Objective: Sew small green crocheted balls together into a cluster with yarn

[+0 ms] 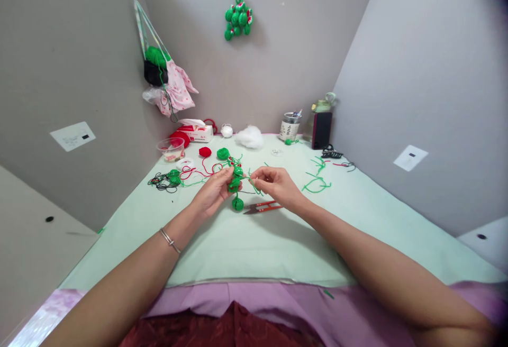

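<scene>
While left hand (214, 191) grips green crochet (235, 184), right hand (278, 185) pinches yarn (257, 189) — jar label (288, 130) unreadable.

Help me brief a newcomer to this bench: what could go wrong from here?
The snips lie just below the right hand, blades pointing toward the dangling green ball, so a careless move might nick skin or yarn.

The thin green strands at the right hand could slip or be pulled too hard while the left hand grips the green piece.

The black tangle beside the green yarn might snarl it.
</scene>
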